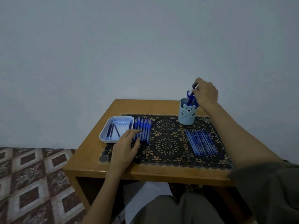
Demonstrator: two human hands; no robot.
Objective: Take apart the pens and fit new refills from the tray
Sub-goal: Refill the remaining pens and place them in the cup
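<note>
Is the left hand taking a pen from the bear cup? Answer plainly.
No: the left hand rests on the row of pens beside the tray; the right hand pinches a pen above the bear cup.

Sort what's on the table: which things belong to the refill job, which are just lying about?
Job: tray, refills in it, row of pens, bear cup, pile of slim blue pen parts, left hand, right hand pinching a pen from the cup.
Lying about: lace mat, table.
</note>
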